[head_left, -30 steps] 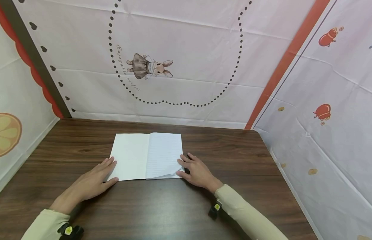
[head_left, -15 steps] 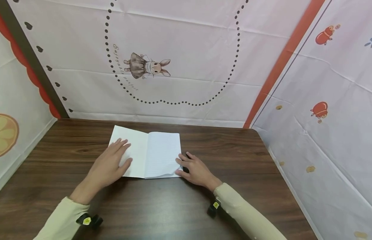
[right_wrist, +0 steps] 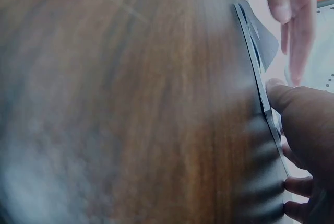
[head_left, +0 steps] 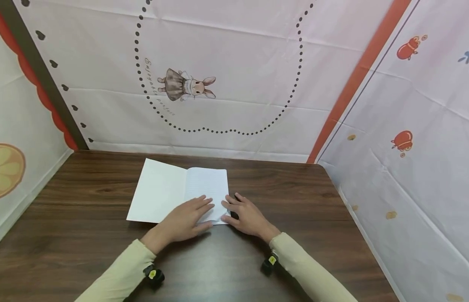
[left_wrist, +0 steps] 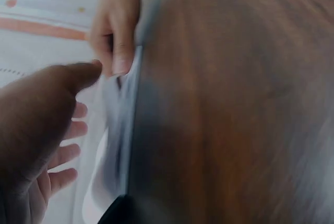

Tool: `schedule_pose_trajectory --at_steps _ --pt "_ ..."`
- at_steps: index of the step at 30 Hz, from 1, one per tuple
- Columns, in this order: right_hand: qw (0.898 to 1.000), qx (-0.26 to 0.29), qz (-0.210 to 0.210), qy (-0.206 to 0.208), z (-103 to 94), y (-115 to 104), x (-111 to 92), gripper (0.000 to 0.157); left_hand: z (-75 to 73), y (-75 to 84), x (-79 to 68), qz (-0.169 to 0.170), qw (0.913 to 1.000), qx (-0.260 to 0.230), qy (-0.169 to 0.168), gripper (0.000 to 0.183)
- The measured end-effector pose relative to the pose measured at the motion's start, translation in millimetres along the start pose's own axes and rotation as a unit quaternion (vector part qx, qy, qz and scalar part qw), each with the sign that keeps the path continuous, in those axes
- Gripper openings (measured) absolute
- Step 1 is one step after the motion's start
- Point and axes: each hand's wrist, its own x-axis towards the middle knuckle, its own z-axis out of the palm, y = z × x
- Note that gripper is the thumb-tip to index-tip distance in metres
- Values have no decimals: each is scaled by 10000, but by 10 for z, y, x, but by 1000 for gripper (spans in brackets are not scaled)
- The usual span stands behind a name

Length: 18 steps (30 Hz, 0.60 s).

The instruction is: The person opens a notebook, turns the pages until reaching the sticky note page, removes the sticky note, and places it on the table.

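My left hand has swung from left leaf of notebook to over ruled page. Notebook lies open on table, left leaf tilted up. Left fingers straight, loosely spread, gripping nothing; touch on page unclear. My right hand, fingers extended, rests at notebook's right edge, thumb at near corner. Beyond notebook, backdrop lettering: "Enjoyable perfect".

Notebook white, right page faintly lined; table dark brown, wood-grained; sleeves pale yellow; backdrop white, dark-dotted.
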Motion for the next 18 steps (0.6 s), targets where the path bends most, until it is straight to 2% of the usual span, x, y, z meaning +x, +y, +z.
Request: schedule_pose_trajectory --at_steps 4,9,18 --pt "10000 3 32 5 -8 14 -11 60 133 55 79 140 9996 259 54 66" --pt "10000 -1 23 -35 -3 6 3 60 210 59 128 288 9980 495 254 62" --pt "9995 19 262 -192 -3 12 -12 62 130 35 186 461 9955 631 546 50"
